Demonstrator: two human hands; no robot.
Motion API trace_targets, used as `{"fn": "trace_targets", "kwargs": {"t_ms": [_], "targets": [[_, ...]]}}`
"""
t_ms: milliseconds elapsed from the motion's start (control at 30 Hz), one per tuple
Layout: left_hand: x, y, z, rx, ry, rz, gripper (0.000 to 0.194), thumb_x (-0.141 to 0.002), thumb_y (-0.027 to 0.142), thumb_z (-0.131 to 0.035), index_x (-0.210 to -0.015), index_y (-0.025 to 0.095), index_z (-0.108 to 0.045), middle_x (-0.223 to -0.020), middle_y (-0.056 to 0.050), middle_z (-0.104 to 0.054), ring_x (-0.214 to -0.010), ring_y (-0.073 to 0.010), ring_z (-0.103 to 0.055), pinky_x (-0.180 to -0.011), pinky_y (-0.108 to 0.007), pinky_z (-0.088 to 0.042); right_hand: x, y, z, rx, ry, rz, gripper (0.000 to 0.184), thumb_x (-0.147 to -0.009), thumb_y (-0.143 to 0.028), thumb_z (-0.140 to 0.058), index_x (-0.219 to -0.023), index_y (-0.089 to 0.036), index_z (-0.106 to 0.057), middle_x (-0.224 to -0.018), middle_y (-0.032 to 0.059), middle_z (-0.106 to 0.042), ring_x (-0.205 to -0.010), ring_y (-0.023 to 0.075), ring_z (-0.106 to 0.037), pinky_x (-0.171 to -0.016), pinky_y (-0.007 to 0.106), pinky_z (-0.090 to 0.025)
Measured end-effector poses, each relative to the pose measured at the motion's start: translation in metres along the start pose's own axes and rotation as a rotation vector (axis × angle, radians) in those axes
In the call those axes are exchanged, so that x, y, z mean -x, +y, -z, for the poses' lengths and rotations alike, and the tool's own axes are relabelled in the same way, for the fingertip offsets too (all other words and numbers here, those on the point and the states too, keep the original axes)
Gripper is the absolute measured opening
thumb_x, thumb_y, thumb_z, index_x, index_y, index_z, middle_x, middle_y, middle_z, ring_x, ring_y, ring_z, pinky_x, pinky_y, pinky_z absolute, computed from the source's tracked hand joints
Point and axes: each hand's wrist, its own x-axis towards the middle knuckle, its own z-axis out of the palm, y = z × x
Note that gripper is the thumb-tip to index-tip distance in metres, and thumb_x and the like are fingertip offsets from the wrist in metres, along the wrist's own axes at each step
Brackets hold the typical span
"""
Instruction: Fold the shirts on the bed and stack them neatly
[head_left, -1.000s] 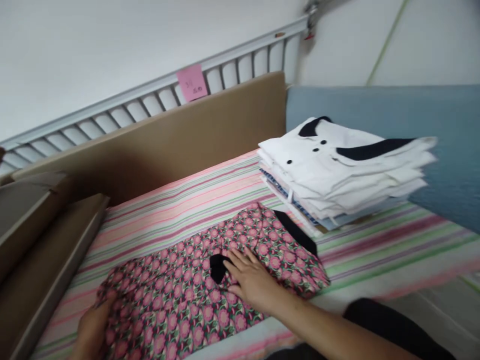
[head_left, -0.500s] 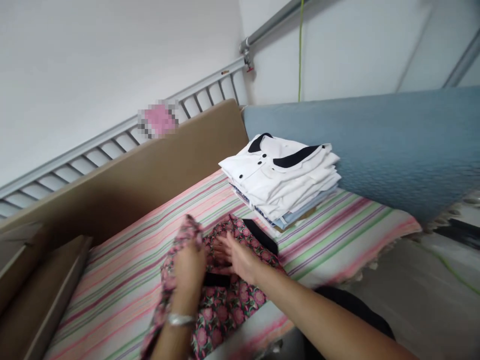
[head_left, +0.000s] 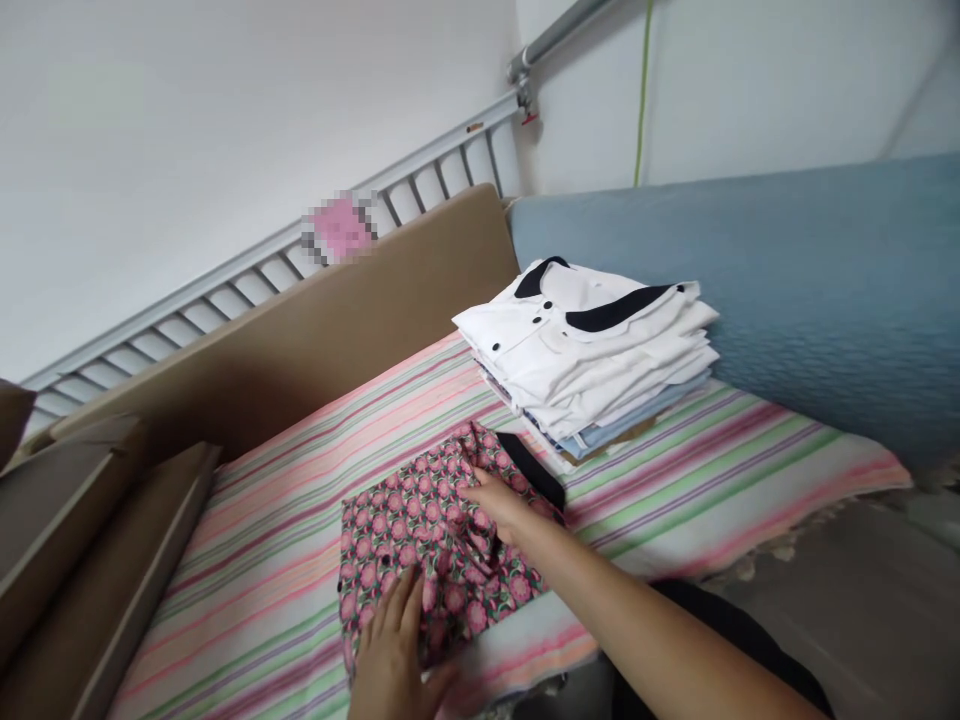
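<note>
A pink floral garment (head_left: 420,530) with black trim lies folded on the striped cloth (head_left: 300,520). My left hand (head_left: 394,650) rests flat on its near edge, fingers stretched out. My right hand (head_left: 499,503) presses on the garment's right half, fingers partly tucked into a fold near the black trim (head_left: 534,470). A stack of folded white shirts (head_left: 592,350) with dark collars stands just beyond the garment to the right.
A brown board (head_left: 300,340) runs along the back of the striped cloth, with slanted brown panels (head_left: 90,560) at the left. A blue cushion (head_left: 787,280) lies behind the shirt stack. A white slatted rail (head_left: 225,290) lines the wall.
The garment's left half has been folded over onto the right, making a smaller rectangle. My left hand let go of the lifted cloth and came down flat on the near edge.
</note>
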Motion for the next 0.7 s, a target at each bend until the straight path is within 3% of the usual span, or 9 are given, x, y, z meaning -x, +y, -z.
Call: {"fn": "trace_targets", "kwargs": {"t_ms": [133,300,400,533,700], "targets": [[0.007,-0.005,-0.017,-0.097,0.121,-0.035,0.043,-0.08,0.022,-0.047,-0.122,0.028,-0.055,-0.127,-0.005,-0.059,-0.114,-0.0244,-0.056,-0.091,-0.042,-0.051,0.006,-0.011,-0.009,0.066,0.056,0.055,0.05,-0.069,-0.024,-0.057,-0.119,-0.023,-0.057,-0.107,0.0018,-0.068,-0.106,0.0207,-0.058,-0.099,0.037,-0.039],[0.0,0.025,-0.014,-0.098,0.206,-0.17,0.05,-0.08,0.013,-0.042,-0.127,0.029,-0.051,-0.134,-0.004,-0.052,-0.122,-0.0236,-0.049,-0.097,-0.042,-0.047,0.012,-0.045,0.003,0.047,0.005,0.141,0.046,-0.07,-0.024,-0.056,-0.116,-0.025,-0.059,-0.112,-0.0005,-0.066,-0.112,0.0208,-0.055,-0.102,0.038,-0.037],[-0.008,0.053,-0.024,-0.05,0.125,-0.2,0.052,-0.081,0.012,-0.042,-0.129,0.031,-0.048,-0.135,-0.003,-0.051,-0.123,-0.024,-0.049,-0.096,-0.042,-0.049,0.004,-0.054,0.023,-0.004,-0.014,0.143,0.051,-0.069,-0.03,-0.059,-0.12,-0.027,-0.056,-0.108,-0.0013,-0.067,-0.103,0.0209,-0.06,-0.094,0.038,-0.045],[-0.021,0.078,-0.037,-0.004,-0.025,-0.157,0.054,-0.077,0.005,-0.041,-0.124,0.03,-0.053,-0.134,-0.004,-0.051,-0.123,-0.026,-0.048,-0.097,-0.046,-0.047,-0.01,-0.044,0.043,0.086,0.104,0.107,0.048,-0.067,-0.029,-0.061,-0.115,-0.025,-0.06,-0.099,-0.0011,-0.07,-0.092,0.0217,-0.063,-0.088,0.038,-0.049],[-0.023,0.082,-0.036,0.04,0.027,-0.224,0.056,-0.082,0.007,-0.038,-0.132,0.033,-0.041,-0.139,-0.003,-0.045,-0.127,-0.0221,-0.044,-0.1,-0.045,-0.045,-0.015,-0.042,0.05,0.199,0.138,0.243,0.051,-0.071,-0.023,-0.053,-0.121,-0.026,-0.057,-0.12,-0.0028,-0.061,-0.112,0.0191,-0.054,-0.099,0.033,-0.041]]}}
